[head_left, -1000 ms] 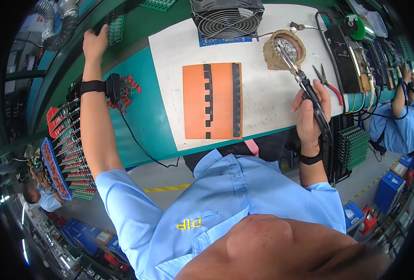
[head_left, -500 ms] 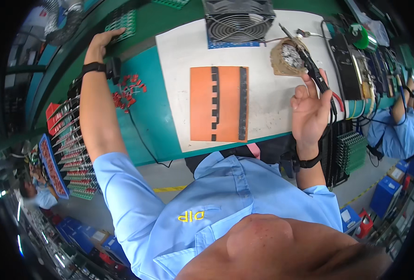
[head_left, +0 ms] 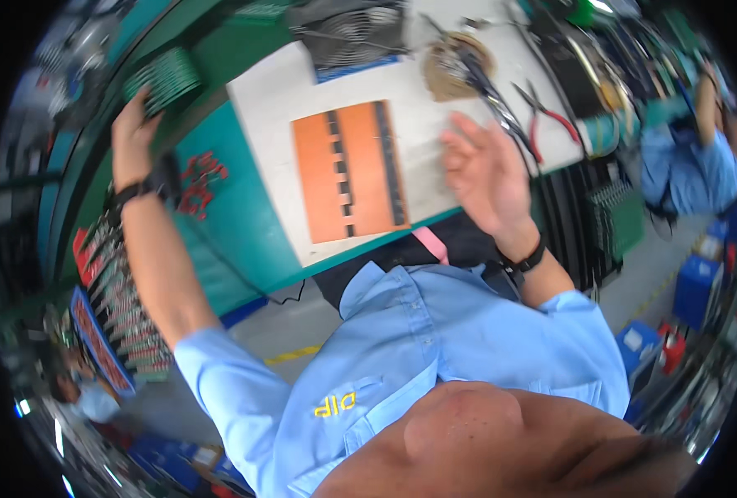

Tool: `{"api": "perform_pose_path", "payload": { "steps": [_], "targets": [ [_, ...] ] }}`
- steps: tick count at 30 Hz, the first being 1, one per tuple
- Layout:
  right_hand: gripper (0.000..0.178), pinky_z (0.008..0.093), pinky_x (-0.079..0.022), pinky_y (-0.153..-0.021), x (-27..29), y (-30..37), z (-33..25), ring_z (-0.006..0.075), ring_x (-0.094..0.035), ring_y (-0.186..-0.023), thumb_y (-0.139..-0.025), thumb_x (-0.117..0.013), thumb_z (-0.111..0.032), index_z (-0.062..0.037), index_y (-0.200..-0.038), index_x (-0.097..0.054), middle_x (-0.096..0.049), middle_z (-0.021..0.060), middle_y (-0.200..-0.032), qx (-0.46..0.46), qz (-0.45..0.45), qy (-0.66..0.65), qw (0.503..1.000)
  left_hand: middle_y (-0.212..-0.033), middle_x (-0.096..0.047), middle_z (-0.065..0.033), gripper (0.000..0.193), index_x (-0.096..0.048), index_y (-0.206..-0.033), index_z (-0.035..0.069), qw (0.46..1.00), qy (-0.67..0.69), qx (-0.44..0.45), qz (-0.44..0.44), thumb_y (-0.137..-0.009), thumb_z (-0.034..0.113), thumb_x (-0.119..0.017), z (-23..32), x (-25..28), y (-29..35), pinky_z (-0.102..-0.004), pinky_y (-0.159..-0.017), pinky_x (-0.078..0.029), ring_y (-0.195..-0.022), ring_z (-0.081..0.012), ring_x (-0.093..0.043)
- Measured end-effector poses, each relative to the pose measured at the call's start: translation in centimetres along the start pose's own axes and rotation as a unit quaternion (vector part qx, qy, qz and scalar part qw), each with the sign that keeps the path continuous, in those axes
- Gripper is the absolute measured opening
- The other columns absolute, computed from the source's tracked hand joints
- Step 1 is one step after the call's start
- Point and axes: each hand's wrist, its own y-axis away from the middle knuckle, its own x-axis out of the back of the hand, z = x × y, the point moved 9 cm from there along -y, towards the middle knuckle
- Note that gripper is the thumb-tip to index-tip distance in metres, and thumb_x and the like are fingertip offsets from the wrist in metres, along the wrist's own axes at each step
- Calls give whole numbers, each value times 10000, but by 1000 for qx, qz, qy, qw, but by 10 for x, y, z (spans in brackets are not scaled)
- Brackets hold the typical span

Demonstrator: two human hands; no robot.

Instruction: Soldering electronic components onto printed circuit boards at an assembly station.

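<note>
At the far left, my left hand is closed at the near edge of a green circuit board with rows of small parts. Motion blur softens the fingertips there. My right hand hovers palm up over the right side of the white sheet, fingers spread and nothing in them. Just beyond it, a black soldering iron lies across a round tan holder. Between my hands, an orange board with two black strips rests on the white sheet.
Red-handled pliers lie right of the iron. A fan stands at the back. Red components are scattered on the green mat. Racked boards stand at lower left. Another person sits at far right.
My right hand has let go of the soldering iron, which now lies on the holder. The pliers have come into plain sight. The whole view has turned and shifted; my left hand stays at the board.
</note>
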Motion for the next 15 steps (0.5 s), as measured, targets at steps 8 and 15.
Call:
{"api": "perform_pose_path", "payload": {
  "steps": [8,15],
  "targets": [
    [545,296,-570,-774,-78,38,37,154,-668,-957,-982,-650,-174,17,-1438,-420,-635,136,-1206,-6,-240,319,917,-1255,-620,-135,439,-546,-1318,-48,971,168,-97,-138,-988,222,-652,15,-21,284,-373,-1021,-471,-1112,-236,-605],
    [655,294,-555,-848,-93,93,10,149,-635,-1070,-940,-703,-105,1,-1478,-345,-600,128,-1292,163,-204,317,912,-1338,-561,-157,511,-402,-1437,-5,951,145,-100,-254,-998,130,-623,-73,-120,464,-375,-992,-477,-1152,-227,-578]
  ]
}}
